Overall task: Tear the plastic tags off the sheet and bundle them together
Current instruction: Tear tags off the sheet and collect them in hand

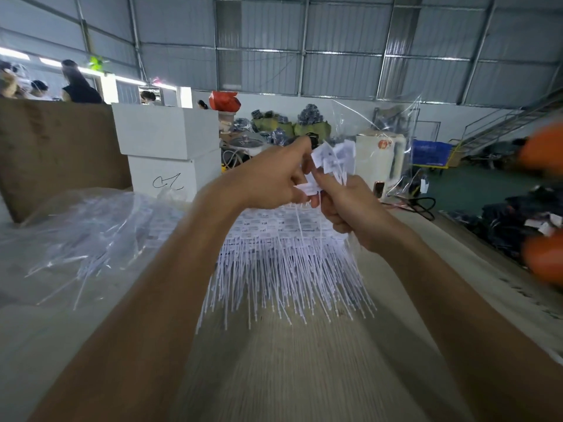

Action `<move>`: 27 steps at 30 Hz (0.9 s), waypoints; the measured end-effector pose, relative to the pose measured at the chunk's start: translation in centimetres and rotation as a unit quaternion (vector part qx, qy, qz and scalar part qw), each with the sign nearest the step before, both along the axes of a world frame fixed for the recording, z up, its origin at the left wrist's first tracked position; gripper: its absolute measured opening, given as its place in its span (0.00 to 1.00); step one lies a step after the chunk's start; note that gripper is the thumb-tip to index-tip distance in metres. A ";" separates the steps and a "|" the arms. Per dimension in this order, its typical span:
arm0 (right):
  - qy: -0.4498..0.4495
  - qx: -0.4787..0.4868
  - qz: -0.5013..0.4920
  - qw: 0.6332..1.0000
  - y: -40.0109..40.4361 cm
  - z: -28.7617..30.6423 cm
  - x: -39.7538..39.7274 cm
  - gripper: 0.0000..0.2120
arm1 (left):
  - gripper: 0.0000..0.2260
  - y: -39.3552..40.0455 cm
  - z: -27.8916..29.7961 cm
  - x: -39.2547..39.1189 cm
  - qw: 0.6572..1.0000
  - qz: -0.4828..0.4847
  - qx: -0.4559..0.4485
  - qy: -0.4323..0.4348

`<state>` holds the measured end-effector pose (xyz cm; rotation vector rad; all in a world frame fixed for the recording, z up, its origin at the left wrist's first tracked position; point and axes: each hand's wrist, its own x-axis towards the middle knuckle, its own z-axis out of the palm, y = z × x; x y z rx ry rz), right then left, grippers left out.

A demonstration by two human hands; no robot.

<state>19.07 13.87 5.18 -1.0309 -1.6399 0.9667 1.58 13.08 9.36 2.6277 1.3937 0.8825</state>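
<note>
Both hands meet above the bench, working white plastic tags.

Right hand (350, 208) grips a bundle of torn tags (335, 159), their flat printed heads fanned above its curled fingers; left hand (271, 178) pinches one tag head (310, 187) beside it. Below them the sheet of tags (283, 239) lies flat on the pale wood-grain bench (274, 360), thin tails pointing near. A clear plastic bag (76, 233) lies left; white boxes (167, 141) stand far left in a metal-roofed hall.
</note>
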 end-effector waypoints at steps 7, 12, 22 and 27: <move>0.071 -0.007 0.034 0.997 0.2 0.3 0.4 0.15 | 0.11 0.4 0.2 -0.8 0.998 0.030 0.045 -0.014; 0.074 0.041 0.083 0.993 0.3 0.3 1.0 0.13 | 0.07 0.1 0.4 -1.5 0.996 -0.029 -0.014 -0.080; 0.055 0.146 0.041 0.987 0.3 -0.3 0.9 0.05 | 0.07 -0.1 0.1 -2.4 0.985 -0.085 -0.094 -0.120; 0.030 0.216 0.045 0.975 0.0 -0.3 0.8 0.10 | 0.11 -0.1 -0.3 -2.9 0.971 -0.098 -0.120 -0.182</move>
